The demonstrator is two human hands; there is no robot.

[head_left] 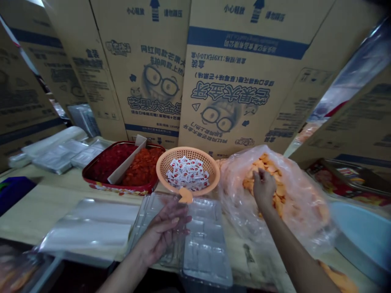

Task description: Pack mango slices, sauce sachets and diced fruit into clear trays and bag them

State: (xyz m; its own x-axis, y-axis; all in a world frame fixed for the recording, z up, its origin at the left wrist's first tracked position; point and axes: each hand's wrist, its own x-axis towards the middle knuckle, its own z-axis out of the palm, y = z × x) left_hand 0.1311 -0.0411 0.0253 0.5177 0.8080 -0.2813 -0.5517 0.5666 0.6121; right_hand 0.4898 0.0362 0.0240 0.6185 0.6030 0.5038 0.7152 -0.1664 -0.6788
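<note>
Clear film stack [88, 228] lies at 9 o'clock from the left hand; red tin [122, 190] at 11, cardboard divider [126, 162] splitting dark-red pieces from orange-red ones. Left hand [163, 230] is over clear plastic trays [207, 240], fingers half-curled, blurred; orange wafer-like piece [185, 195] sits at its fingertips, around 1 o'clock, can't tell if gripped or just close by. Peach basket [214, 175] of white-and-red wrapped packets [187, 174] just beyond, 12 to 1. Clear plastic bag [301, 203] at 2, right hand [264, 187] inside its mouth among more orange pieces [279, 197], fingers curled; can't tell whether closed on one. Light-blue basin [366, 228] at 4 from right hand. Step looks like picking pieces from bag; next move probably calls for a light pinch, thin pieces likely fragile.
</note>
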